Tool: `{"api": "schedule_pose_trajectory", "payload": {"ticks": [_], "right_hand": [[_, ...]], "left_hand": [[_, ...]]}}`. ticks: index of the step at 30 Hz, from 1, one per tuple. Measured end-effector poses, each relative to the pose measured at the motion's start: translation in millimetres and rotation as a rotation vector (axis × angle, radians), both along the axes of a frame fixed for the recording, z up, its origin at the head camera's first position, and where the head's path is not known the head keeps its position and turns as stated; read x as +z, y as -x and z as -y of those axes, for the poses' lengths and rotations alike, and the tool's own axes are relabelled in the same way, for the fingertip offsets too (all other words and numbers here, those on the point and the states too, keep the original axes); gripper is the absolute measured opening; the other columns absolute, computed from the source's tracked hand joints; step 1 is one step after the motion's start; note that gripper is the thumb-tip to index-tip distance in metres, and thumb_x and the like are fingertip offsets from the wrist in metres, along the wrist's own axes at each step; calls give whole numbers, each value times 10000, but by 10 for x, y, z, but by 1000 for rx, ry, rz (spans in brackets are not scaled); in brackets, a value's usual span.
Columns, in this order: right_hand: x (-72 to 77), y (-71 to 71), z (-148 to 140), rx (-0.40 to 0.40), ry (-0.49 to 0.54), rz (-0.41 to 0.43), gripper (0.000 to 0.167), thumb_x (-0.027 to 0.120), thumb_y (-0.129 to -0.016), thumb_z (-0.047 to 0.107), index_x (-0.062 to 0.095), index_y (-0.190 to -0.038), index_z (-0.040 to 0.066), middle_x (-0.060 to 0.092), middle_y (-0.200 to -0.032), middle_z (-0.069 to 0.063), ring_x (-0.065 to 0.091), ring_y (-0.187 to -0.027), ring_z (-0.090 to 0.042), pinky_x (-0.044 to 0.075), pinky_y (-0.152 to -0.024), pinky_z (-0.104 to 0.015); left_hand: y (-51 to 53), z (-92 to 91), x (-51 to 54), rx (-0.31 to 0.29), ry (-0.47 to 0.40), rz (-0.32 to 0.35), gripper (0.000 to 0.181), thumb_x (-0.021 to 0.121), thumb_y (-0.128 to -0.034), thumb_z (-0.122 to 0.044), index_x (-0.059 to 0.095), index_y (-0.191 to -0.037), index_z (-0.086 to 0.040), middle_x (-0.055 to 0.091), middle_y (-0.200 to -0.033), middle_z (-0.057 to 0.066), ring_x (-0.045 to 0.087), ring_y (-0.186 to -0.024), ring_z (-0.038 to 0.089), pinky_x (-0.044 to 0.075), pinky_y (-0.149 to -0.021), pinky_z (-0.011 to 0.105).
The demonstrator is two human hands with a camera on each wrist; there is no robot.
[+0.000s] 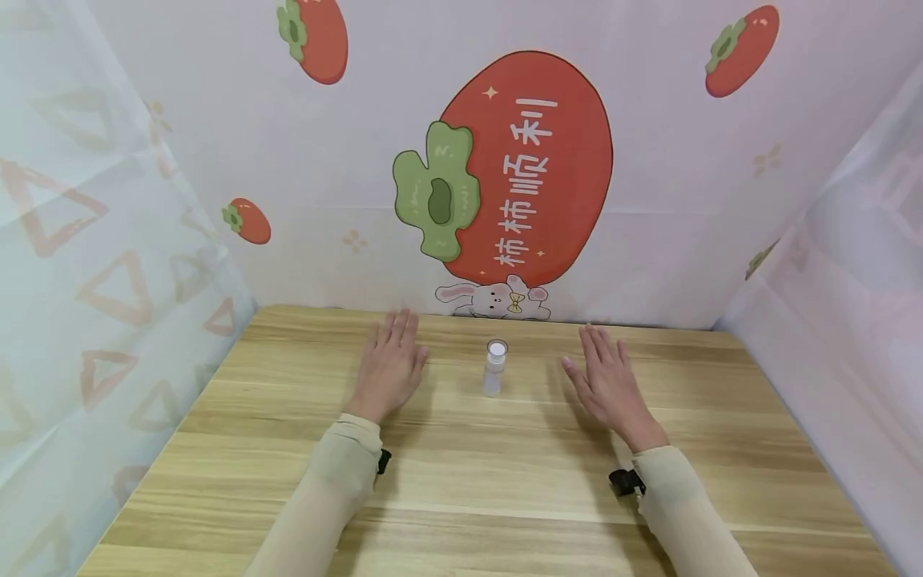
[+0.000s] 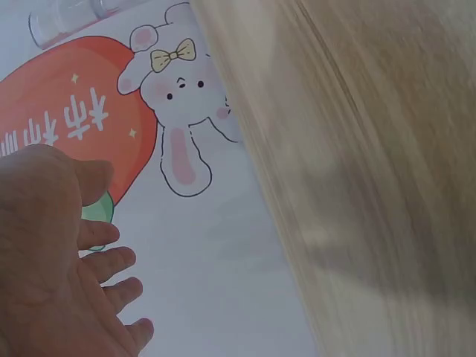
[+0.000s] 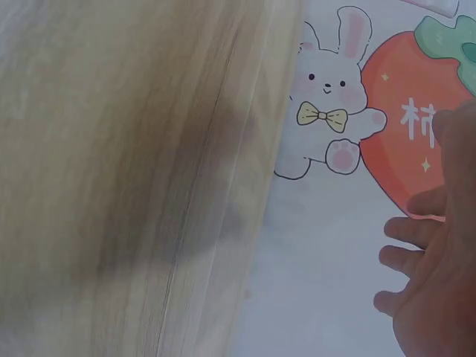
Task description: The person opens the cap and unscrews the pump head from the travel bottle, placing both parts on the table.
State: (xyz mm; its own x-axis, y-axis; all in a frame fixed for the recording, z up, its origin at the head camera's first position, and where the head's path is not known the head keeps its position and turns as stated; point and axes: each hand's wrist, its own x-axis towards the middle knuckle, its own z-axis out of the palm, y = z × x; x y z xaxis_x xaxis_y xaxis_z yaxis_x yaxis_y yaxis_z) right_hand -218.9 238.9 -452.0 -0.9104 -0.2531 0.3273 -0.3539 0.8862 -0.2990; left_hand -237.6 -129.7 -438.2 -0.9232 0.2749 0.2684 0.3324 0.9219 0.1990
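A small clear bottle (image 1: 493,370) with a white top under a see-through cap stands upright on the wooden table (image 1: 476,481), between the two hands. To its left is my left hand (image 1: 390,365), fingers straight and pointing away, holding nothing. My right hand (image 1: 607,383) lies to the bottle's right, thumb held apart from straight fingers, also holding nothing. Neither hand touches the bottle. Part of the clear bottle (image 2: 67,21) shows at the top left of the left wrist view, where the left hand (image 2: 56,256) is seen side-on. In the right wrist view the right hand (image 3: 442,245) appears at the right edge.
Behind the table hangs a pale sheet (image 1: 346,160) printed with persimmons and a white rabbit. More pale sheets hang along the left (image 1: 108,240) and right (image 1: 858,264) sides. Each forearm wears a cream sleeve (image 1: 317,497), with a black wrist device (image 1: 626,482) visible at the right wrist.
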Motion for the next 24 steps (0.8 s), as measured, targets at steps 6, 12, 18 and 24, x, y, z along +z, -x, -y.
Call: {"api": "schedule_pose_trajectory", "payload": {"ticks": [6,12,18,24], "right_hand": [[32,-23,54,5,61,4,598,452,-1091,368,401,-1483,-81,435,-1467,-316,384,-1373,-480,303,-1128,-614],[27,-25,95,-8,79,13,581,464,-1086,386,457,-1453,-64,501,-1404,-304,449,-1319,-474,371,-1074,-621],[34,-31,122,-10,92,21,582,506,-1069,393,481,-1437,-57,530,-1376,-284,472,-1300,-456,403,-1052,-614],[45,-43,153,0,122,62,587,501,-1071,396,465,-1453,-48,526,-1387,-267,460,-1317,-447,393,-1064,-608]], "left_hand": [[-4,-77,-30,-28,-63,-42,597,547,-1048,-254,362,-1521,60,364,-1569,252,321,-1458,410,187,-1215,523],[-9,-134,-55,-47,-101,-76,557,578,-1033,-222,422,-1483,67,454,-1501,253,415,-1390,426,284,-1178,532],[-29,-202,-47,-68,-153,-48,528,545,-1047,-239,440,-1482,42,485,-1482,230,432,-1381,406,312,-1167,522],[-31,-288,-68,-97,-168,-67,513,610,-1014,-211,485,-1445,36,529,-1434,216,470,-1345,397,358,-1131,528]]}}
